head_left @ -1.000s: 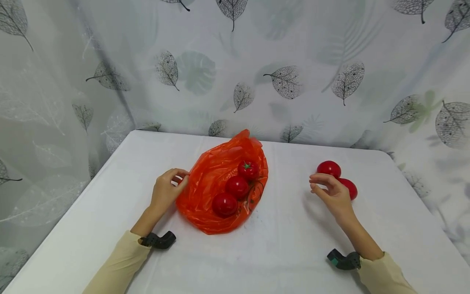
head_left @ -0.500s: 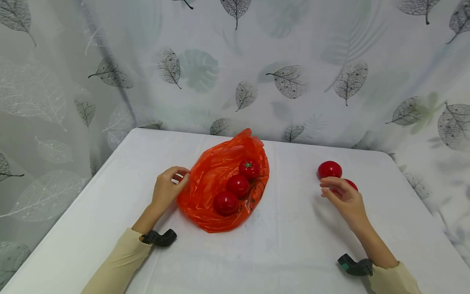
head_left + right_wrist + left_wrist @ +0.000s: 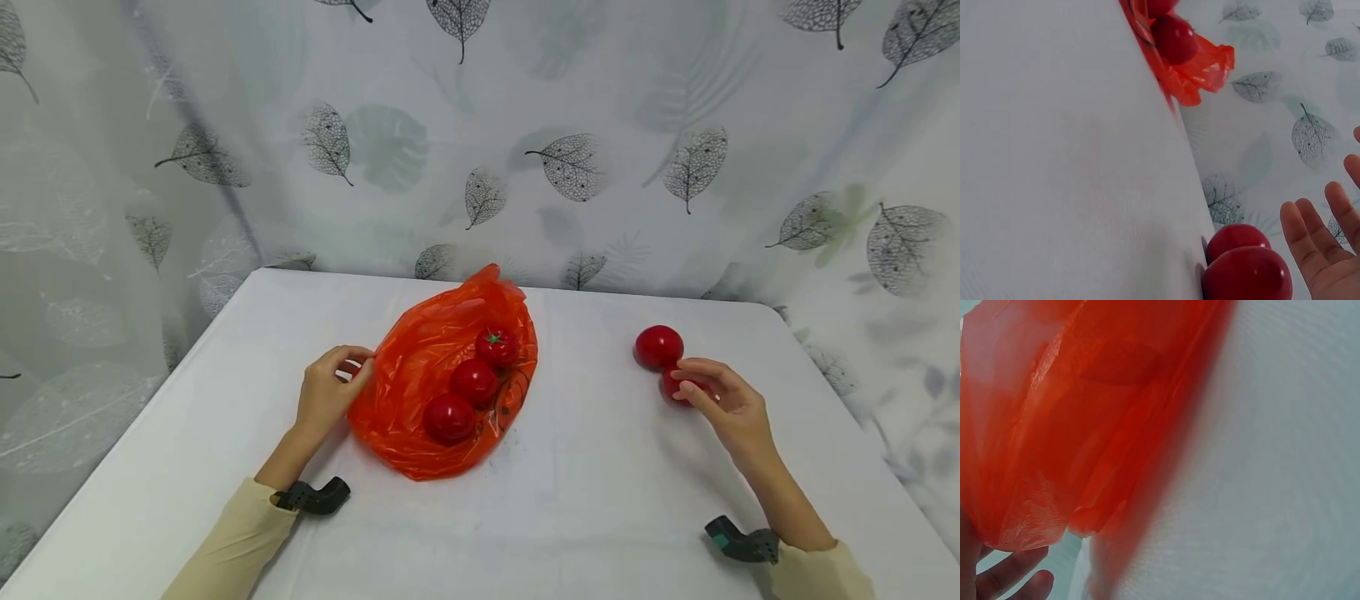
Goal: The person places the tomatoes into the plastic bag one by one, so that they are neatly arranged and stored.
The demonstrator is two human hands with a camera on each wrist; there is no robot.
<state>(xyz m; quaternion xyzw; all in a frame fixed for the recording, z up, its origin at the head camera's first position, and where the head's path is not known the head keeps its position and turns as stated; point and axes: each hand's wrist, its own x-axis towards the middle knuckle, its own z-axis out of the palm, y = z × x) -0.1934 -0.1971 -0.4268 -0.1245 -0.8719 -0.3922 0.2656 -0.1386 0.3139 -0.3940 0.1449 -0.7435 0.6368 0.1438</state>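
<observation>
At its left edge, an orange-red plastic bag point(image 3: 401, 367) is pinched between the thumb and fingers of my left hand point(image 3: 324, 392). In the left wrist view the thin bag film point(image 3: 1104, 406) stretches up from the fingertips. Three red tomatoes point(image 3: 449, 418) lie in a slanting row on the bag, the farthest showing a green stem top. To the right, my right hand point(image 3: 733, 410) hovers with loosely curved fingers over the nearer of two more tomatoes point(image 3: 1249, 275), partly hiding it in the head view. The farther tomato point(image 3: 659, 347) sits right beside it.
Everything lies on a white-covered table point(image 3: 577, 500). A leaf-patterned curtain point(image 3: 555, 100) hangs behind the table and along its sides. Each wrist carries a black camera mount point(image 3: 315, 497).
My right hand has moved rightward, from in front of the two loose tomatoes to over the nearer one. My left hand keeps its pinch on the bag. The head view has shifted slightly.
</observation>
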